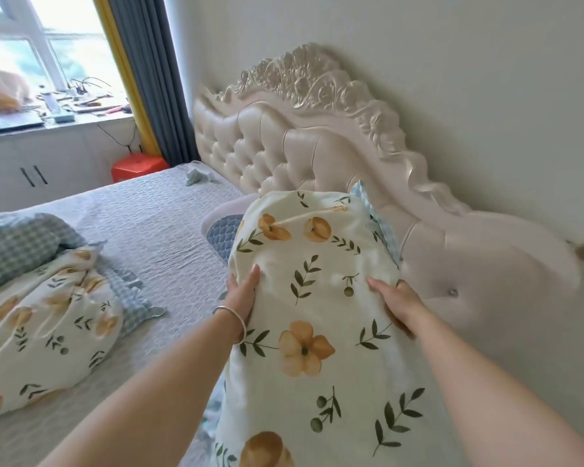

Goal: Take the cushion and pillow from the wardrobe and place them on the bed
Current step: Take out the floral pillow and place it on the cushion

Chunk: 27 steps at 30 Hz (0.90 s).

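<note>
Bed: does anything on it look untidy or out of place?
Yes. A flowered quilt lies crumpled in a heap on the bed, and a small cloth lies loose near the headboard. Both hands hold the pillow.

Both forearms are bare, with no sleeves in view. A thin silver bangle (232, 323) circles the wrist of the left hand (241, 293). The right hand (393, 303) wears nothing.

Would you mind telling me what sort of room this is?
Most likely a home bedroom: a bed with a tufted headboard, a flowered pillow held in both hands, and a curtained window.
</note>
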{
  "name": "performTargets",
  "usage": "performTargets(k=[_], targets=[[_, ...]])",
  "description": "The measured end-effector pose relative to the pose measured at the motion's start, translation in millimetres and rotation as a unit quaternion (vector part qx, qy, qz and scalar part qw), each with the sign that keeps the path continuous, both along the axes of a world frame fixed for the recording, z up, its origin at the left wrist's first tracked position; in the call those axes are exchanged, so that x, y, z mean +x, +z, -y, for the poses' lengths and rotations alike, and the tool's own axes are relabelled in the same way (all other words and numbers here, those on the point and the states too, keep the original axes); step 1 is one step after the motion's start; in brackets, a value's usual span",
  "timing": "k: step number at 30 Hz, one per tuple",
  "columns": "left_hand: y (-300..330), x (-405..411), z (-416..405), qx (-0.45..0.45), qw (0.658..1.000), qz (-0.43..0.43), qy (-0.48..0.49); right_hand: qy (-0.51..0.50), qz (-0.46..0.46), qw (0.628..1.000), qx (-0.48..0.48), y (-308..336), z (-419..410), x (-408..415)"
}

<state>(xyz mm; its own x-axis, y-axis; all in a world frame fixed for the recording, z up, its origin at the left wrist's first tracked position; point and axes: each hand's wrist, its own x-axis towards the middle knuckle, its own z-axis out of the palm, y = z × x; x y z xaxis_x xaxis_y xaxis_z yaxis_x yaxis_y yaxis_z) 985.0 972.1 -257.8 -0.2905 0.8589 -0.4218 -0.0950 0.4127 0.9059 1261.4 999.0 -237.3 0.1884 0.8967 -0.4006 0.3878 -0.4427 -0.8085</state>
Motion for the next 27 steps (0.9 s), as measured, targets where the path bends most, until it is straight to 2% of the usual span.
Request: performTargets(k=[10, 14, 17, 19, 23, 27], targets=[[-59.7, 39.6, -182.4, -0.077, 0.986, -0.013, 0.148, 0.134, 0.019, 0.989, -0.053, -57.5, -251.7, 9.1], [-91.5, 44.9, -243.7, -0.108, 0.981, -0.02, 0.161, 0.166, 0.056, 0.983, -0.06, -85.7, -325.6, 3.5], [-113.6, 40.6, -277.1, -0.099, 0.981, -0.026, 0.168, 0.187, 0.07, 0.979, -0.034, -105.8, -376.2, -8.9], [-129.2, 36.5, -292.5, -0.084, 0.977, 0.0, 0.198, 0.212, 0.075, 0.974, -0.011, -118.9, -406.6, -22.4], [-160.6, 20.4, -318.9, -0.049, 0.967, -0.004, 0.251, 0.25, 0.077, 0.964, 0.045, -139.6, -451.8, -56.4], [-182.1, 0.8, -348.5, -0.015, 0.967, -0.005, 0.253, 0.262, 0.076, 0.957, 0.101, -163.4, -488.2, -82.3]])
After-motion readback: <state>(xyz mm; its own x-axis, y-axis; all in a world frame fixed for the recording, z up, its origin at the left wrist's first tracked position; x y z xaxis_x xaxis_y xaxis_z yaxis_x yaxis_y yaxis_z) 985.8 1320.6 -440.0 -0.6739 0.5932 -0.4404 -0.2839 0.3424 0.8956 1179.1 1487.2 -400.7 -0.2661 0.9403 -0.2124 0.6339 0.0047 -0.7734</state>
